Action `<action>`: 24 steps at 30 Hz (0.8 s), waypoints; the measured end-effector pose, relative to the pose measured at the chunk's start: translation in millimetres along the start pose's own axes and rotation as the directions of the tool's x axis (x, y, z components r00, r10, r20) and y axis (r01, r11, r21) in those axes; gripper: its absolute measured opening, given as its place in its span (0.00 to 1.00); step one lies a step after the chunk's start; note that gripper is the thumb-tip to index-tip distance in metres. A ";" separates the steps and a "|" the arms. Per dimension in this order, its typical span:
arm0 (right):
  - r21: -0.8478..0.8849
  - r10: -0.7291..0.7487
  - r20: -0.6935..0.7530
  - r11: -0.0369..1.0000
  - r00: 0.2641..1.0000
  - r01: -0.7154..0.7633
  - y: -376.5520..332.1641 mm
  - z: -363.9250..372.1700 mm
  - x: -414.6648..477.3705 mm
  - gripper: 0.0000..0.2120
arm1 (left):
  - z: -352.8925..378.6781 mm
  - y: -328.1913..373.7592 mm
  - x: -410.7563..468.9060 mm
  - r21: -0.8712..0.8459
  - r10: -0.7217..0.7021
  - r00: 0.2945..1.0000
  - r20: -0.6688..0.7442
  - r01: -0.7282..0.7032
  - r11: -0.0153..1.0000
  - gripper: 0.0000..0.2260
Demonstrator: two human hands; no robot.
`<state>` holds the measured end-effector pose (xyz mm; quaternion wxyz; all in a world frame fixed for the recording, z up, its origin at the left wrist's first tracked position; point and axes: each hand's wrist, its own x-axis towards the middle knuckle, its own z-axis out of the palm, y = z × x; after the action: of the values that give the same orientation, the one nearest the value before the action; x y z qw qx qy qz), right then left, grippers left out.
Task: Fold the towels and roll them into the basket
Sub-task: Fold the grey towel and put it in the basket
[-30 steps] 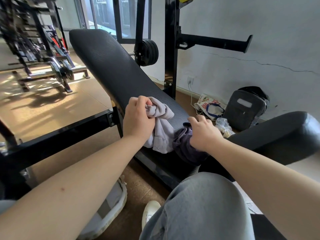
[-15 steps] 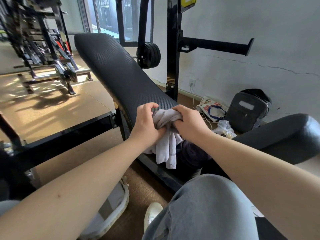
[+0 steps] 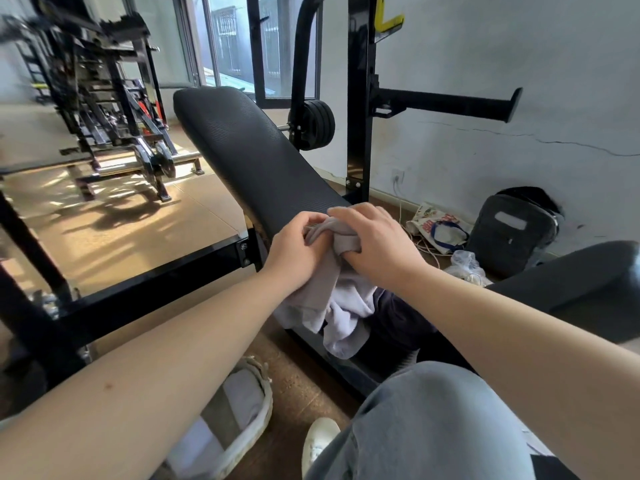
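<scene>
Far left: a black gym machine (image 3: 104,98) stands on the sunlit floor, well apart from the work.

Lower left: a white-rimmed basket (image 3: 266,407) sits on the floor beside the desk frame, partly hidden by the left forearm. A pale cloth (image 3: 242,396) lies inside it; we cannot tell whether it is rolled.

Centre: the left hand (image 3: 298,247) is clenched on the bunched top of a light grey towel (image 3: 332,296), fingers curled into the fabric. The towel lies at the near, low end of the padded black desk (image 3: 249,150), and its loose part hangs down over the desk's edge.

Just right of it: the right hand (image 3: 374,244) grips the same bunch from the other side, fingers curled over the top and thumb beneath. The two hands touch, with the gathered cloth between them.

Below the right wrist: a dark towel (image 3: 398,320) lies crumpled on the desk, touching the grey one. Neither hand touches it.

Right, on the floor by the wall: a printed tote bag (image 3: 436,226), a clear plastic bag (image 3: 464,261) and a black backpack (image 3: 512,233).

Bottom: a knee in grey jeans (image 3: 433,427), with a white shoe (image 3: 318,441) beside the basket.
</scene>
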<state>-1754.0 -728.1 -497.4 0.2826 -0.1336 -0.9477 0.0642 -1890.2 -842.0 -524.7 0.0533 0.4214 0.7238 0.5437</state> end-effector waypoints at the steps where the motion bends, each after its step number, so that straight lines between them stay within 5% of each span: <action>1: 0.023 -0.046 -0.040 0.999 0.998 0.047 -1.3 2.0 0.1 0.24 | 1.6 0.1 0.9 -0.043 -0.018 1.000 0.010 0.018 0.999 0.08; 4: 0.125 0.102 -0.114 0.988 0.988 -0.088 0.1 3.5 2.1 0.12 | 1.9 0.8 -1.9 -0.071 -0.021 0.999 0.047 0.024 0.997 0.18; 8: 0.295 0.460 -0.097 0.860 0.883 -0.416 6.8 -3.5 10.8 0.11 | 0.3 3.5 -9.8 0.029 0.010 0.968 0.252 -0.018 0.999 0.39; 12: 0.351 0.502 -0.061 0.820 0.863 -0.452 2.8 -6.2 14.3 0.11 | 6.3 13.2 -16.7 0.026 -0.026 0.930 0.366 0.018 0.999 0.47; 16: 0.417 0.537 -0.044 0.776 0.842 -0.473 -0.8 -6.4 14.2 0.09 | 15.7 19.6 -20.6 0.076 -0.041 0.930 0.366 0.014 0.997 0.34; 19: 0.480 0.567 -0.025 0.729 0.823 -0.488 -0.8 -8.5 10.1 0.15 | 14.9 12.1 -19.1 0.161 0.027 0.985 0.169 -0.055 0.985 0.19; 24: 0.266 0.284 0.056 0.920 0.957 -0.289 5.6 -8.5 0.1 0.31 | 13.5 8.4 -11.2 0.037 -0.026 0.998 0.057 0.024 0.999 0.05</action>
<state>-1748.1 -722.4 -491.3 0.2779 -0.2301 -0.9025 0.2354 -1871.1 -839.0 -527.4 0.0731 0.4287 0.7369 0.5176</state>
